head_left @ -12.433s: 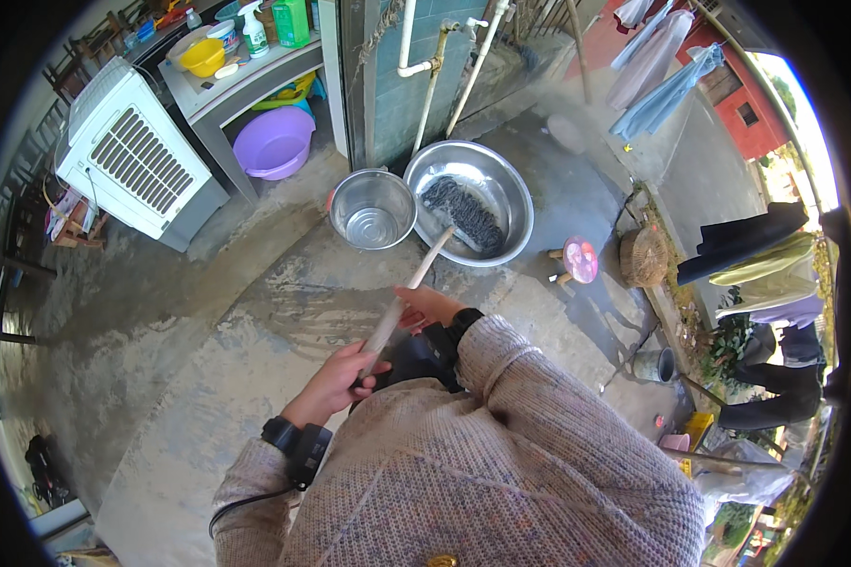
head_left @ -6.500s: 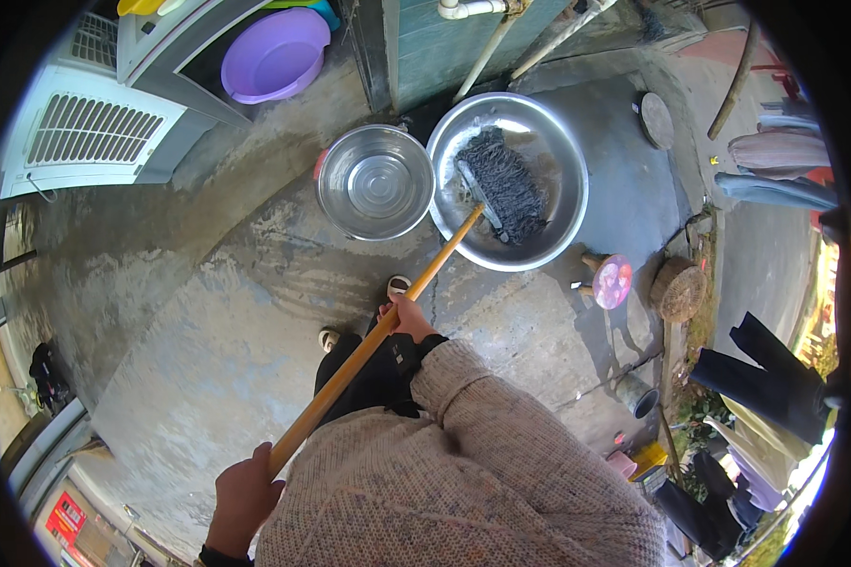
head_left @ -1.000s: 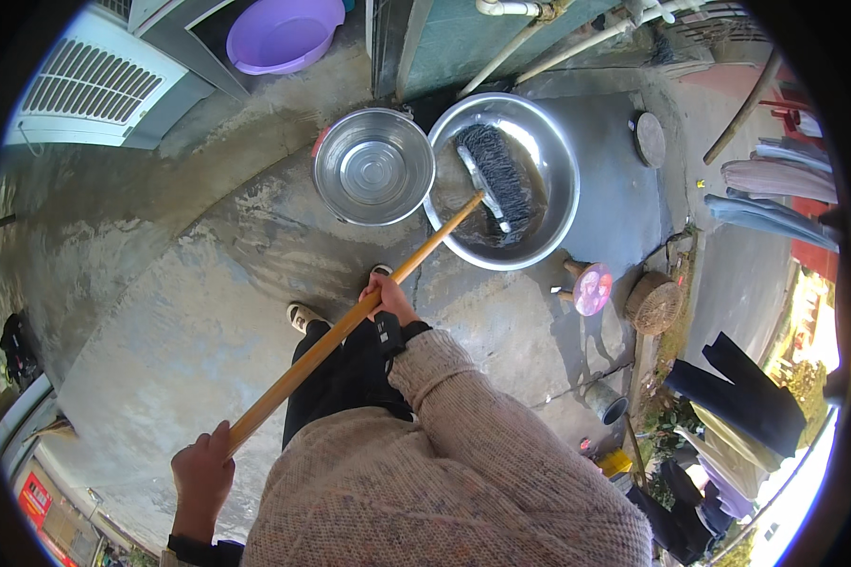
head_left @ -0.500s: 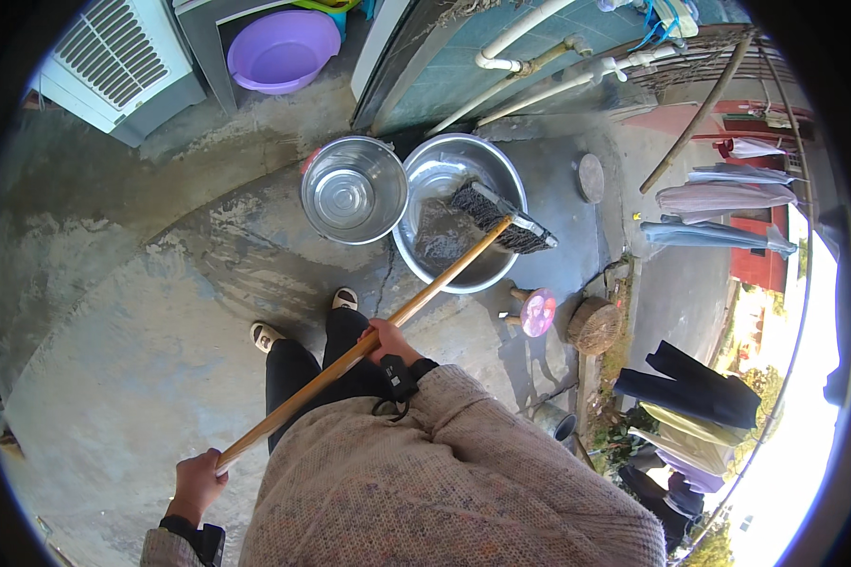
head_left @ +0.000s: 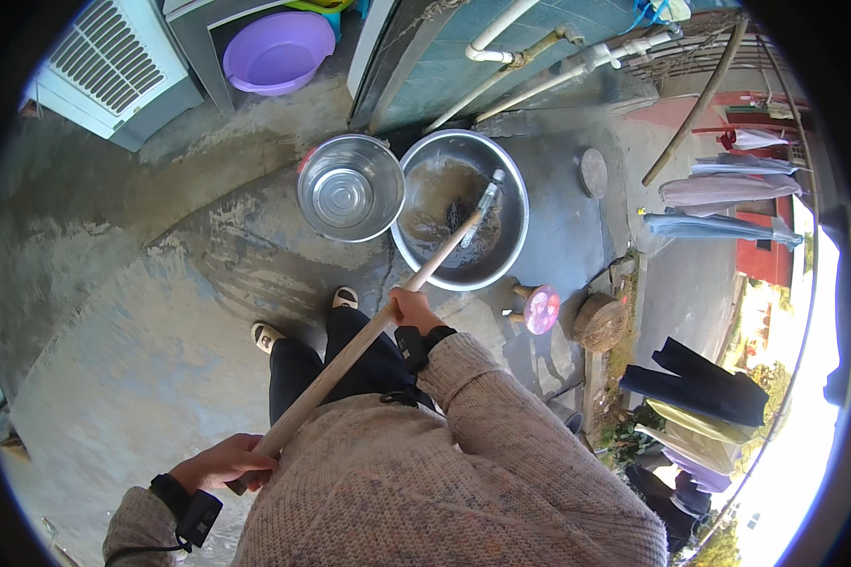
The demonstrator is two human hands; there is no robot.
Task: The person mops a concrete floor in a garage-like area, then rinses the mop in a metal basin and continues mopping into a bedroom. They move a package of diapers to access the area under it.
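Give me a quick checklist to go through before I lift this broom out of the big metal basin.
1. Left hand closed on the top end of the broom handle: ok.
2. Right hand closed around the handle lower down: ok.
3. Broom head inside the big basin, in the murky water: ok.
4. Whether the bristles are rinsed clean: cannot tell, the water hides them.
5. Small empty metal pot right beside the basin, close to the handle's path: not ok, mind it.
6. Both feet planted on wet concrete floor: not ok, likely slippery.
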